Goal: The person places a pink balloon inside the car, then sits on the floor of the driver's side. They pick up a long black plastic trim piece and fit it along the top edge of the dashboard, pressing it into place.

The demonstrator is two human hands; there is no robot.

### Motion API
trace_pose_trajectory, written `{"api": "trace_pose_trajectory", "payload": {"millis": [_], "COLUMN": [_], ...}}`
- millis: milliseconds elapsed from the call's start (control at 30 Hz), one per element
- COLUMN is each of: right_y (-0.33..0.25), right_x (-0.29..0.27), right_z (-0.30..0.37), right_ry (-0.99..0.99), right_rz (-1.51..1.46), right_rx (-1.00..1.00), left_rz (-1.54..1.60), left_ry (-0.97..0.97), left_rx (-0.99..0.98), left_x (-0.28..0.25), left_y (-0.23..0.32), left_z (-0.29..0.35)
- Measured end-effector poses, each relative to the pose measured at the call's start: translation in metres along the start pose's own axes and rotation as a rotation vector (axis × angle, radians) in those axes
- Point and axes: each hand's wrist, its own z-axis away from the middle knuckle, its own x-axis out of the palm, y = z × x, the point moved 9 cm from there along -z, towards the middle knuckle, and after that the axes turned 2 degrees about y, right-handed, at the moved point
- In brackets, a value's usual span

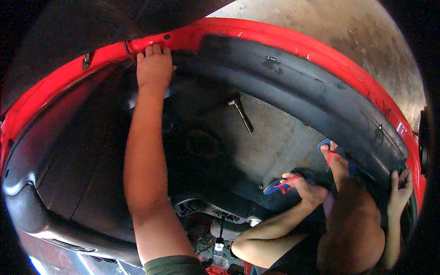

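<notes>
Nearest us are two bent bare legs (353, 224), in blue sandals (272, 188) with red straps. Our right hand (401, 187) touches the right end of the red panel (284, 36), which arches around us; we cannot tell how tightly it grips. A metal tool (242, 117) lies farther out. Our left hand (154, 66) sets bent fingers on the panel's rim, its grip likewise unclear. Stained concrete (371, 55) spreads beyond.
</notes>
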Motion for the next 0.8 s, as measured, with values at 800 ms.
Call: {"api": "trace_pose_trajectory", "payload": {"millis": [800], "right_y": [0.021], "right_x": [0.038], "right_z": [-0.032], "right_ry": [-0.178], "right_rz": [-0.249], "right_rx": [0.109], "left_rz": [-0.153], "left_ry": [-0.03], "left_rx": [-0.287], "left_x": [-0.014], "left_y": [-0.051], "left_z": [0.006]}}
